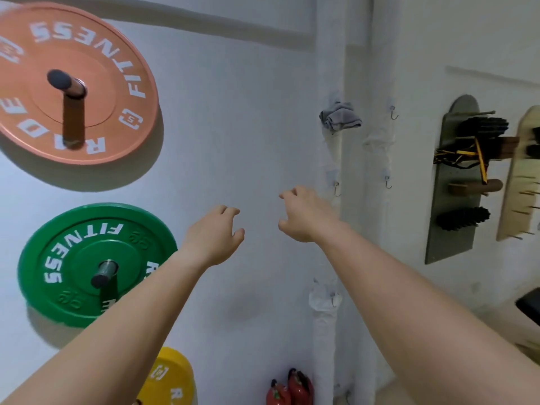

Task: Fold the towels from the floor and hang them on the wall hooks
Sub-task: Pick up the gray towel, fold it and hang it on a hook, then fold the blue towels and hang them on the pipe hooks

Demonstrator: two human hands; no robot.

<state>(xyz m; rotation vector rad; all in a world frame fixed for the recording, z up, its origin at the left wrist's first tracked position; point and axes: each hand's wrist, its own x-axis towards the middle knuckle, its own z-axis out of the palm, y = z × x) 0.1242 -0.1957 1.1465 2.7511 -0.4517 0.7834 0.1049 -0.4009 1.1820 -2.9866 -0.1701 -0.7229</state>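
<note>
- A white wall (248, 112) fills most of the frame.
- An orange weight plate (96, 54) sits on a peg at upper left, with a green weight plate (58, 258) below it.
- The left hand (214, 238) and right hand (301, 214) reach up at centre, apart from each other, fingers loosely curled, holding nothing.
- A grey towel (340, 116) hangs bunched on the wall above the right hand, its long axis running across the frame.
- A small hook (394, 112) is just right of the towel.
</note>
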